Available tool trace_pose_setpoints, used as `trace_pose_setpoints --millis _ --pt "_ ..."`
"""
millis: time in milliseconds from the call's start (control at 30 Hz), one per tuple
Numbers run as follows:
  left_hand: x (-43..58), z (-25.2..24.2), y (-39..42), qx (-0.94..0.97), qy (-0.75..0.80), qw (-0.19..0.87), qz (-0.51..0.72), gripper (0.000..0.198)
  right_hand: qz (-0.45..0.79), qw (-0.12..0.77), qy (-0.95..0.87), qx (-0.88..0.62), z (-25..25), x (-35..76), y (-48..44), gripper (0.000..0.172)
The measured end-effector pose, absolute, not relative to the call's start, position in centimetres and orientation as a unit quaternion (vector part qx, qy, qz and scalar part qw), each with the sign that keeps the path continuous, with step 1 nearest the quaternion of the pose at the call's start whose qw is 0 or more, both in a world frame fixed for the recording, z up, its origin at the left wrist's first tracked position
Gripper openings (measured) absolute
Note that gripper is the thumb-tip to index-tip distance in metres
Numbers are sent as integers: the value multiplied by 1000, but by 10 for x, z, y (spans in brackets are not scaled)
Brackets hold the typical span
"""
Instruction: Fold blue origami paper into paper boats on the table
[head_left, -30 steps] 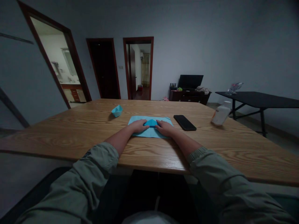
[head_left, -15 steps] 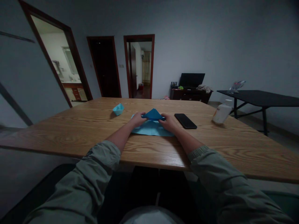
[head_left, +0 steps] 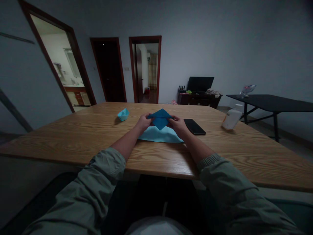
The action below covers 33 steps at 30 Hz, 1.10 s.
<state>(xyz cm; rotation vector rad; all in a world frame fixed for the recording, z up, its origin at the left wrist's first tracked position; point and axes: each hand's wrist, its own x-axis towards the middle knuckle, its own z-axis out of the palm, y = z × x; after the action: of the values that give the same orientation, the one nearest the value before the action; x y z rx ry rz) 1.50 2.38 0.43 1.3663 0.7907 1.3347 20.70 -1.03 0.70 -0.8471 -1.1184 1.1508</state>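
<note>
Both of my hands hold a folded blue paper piece (head_left: 160, 119) up just above the table. It shows a diamond-like shape, and its lower point hangs between my wrists. My left hand (head_left: 144, 122) pinches its left corner, and my right hand (head_left: 177, 126) pinches its right corner. Under it lies a pale blue paper sheet (head_left: 158, 135), partly hidden by the folded piece and my hands. A small pale blue paper boat (head_left: 123, 114) stands on the wooden table (head_left: 73, 140) to the left of my left hand.
A black smartphone (head_left: 194, 127) lies face up just right of my right hand. Farther right stands a white plastic bottle (head_left: 231, 118), tilted on its side. A dark table (head_left: 274, 100) and a low cabinet (head_left: 198, 101) stand beyond the table.
The blue paper has risen off the pale sheet in my hands. Its flat triangle has spread into a diamond shape. My hands have moved up and slightly apart.
</note>
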Motion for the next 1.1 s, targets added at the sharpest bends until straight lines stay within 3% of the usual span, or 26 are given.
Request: trace_pose_setpoints --millis 300,533,633,833,967,1100 --pt "6 14 11 549 289 602 502 27 490 593 -505 -391 6 216 -10 23" --pt "11 14 9 582 322 547 508 42 423 569 -559 -430 2 212 -8 33" --pt "12 14 10 599 334 499 529 49 361 551 -597 -458 1 211 -9 41" --pt "11 13 12 608 349 458 547 62 53 431 -736 -519 5 206 -23 49" --pt "14 16 6 594 358 468 548 72 54 360 -795 -486 4 193 -31 69" --pt "19 20 -6 583 333 524 523 86 92 357 -813 -451 1 185 -30 80"
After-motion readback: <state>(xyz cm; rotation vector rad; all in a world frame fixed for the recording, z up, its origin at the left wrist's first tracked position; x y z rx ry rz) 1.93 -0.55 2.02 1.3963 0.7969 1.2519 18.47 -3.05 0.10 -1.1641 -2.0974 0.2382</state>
